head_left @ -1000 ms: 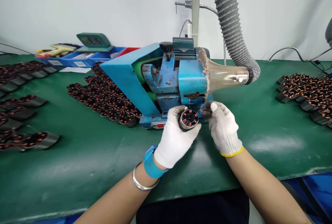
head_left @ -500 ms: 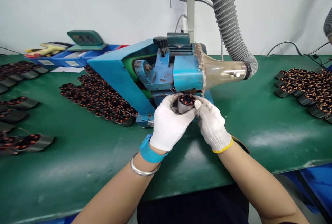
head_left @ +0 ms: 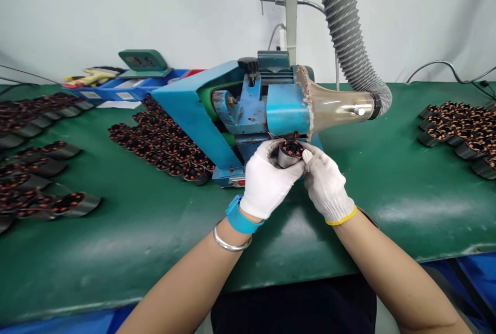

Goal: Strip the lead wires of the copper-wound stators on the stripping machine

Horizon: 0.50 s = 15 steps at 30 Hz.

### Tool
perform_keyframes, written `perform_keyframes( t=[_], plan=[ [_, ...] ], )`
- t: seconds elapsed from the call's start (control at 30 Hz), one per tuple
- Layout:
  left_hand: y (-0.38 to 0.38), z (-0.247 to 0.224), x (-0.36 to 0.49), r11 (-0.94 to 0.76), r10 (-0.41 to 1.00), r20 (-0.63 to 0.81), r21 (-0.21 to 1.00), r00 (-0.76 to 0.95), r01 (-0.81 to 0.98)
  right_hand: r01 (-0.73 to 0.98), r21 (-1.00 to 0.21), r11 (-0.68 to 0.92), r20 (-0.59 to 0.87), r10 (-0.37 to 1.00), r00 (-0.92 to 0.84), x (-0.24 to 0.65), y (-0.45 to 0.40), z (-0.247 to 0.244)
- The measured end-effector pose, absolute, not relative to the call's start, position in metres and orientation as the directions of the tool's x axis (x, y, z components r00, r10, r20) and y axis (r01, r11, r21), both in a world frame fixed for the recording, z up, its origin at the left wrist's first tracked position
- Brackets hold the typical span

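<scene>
Left-side rings: short gray metal rings with dark, copper-coloured insides [head_left: 197, 174] are standing grouped on the green tabletop [head_left: 155, 251], left of the blue metal belt machine [head_left: 251, 112].
Left hand: the left hand in a white glove [head_left: 263, 181] is wrapping its fingers and thumb around the held ring from the left and near sides, gripping it firmly.
Held ring: a short gray metal cylinder with black and copper-coloured windings inside [head_left: 290, 158] is sitting between the two hands, deeper in the left one. Its open wound face is pointing upward, and its central axis is running roughly upright, seemingly leaning a little.
Blue cover: the machine's bright blue rounded cover [head_left: 289, 106] is lying just beyond the ring, on the far side of both hands. Whether the ring is touching the machine, the view is not showing.
Right hand: the right hand in a white knitted glove with a yellow cuff [head_left: 327, 187] is resting its thumb and bent fingers at the ring's right edge. The fingertips are bunching close, but whether they are pinching the ring or a wire cannot be told.
Nearer hand: the left is enclosing the ring; the right is meeting only its right side.
</scene>
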<state>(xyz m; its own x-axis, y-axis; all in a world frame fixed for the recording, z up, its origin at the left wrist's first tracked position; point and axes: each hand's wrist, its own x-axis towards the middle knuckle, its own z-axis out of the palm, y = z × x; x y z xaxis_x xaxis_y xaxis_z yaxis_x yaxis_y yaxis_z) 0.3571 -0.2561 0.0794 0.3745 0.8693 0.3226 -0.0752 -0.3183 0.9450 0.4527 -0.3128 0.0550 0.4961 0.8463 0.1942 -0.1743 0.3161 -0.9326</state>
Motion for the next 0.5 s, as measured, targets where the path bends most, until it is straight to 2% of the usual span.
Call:
perform_keyframes(
  t=[0.13, 0.3, 0.4, 0.5],
  plan=[
    [-0.255, 0.080, 0.359, -0.329, 0.867, 0.330, 0.942, 0.373, -0.068, -0.115, -0.934, 0.339, 0.242, 0.836, 0.493, 0.454, -0.312, 0.054],
    [-0.268, 0.084, 0.345, -0.331, 0.863, 0.316, 0.943, 0.394, -0.032, -0.056, -0.962, 0.268, 0.211, 0.858, 0.469, 0.450, -0.324, 0.059],
    [-0.279, 0.076, 0.314, -0.313, 0.864, 0.245, 0.946, 0.439, 0.087, 0.018, -0.961, 0.276, 0.260, 0.880, 0.398, 0.445, -0.335, 0.063],
    [-0.282, 0.053, 0.266, -0.294, 0.886, 0.147, 0.913, 0.440, 0.285, 0.016, -0.958, 0.285, 0.269, 0.882, 0.388, 0.440, -0.341, 0.065]
  ],
)
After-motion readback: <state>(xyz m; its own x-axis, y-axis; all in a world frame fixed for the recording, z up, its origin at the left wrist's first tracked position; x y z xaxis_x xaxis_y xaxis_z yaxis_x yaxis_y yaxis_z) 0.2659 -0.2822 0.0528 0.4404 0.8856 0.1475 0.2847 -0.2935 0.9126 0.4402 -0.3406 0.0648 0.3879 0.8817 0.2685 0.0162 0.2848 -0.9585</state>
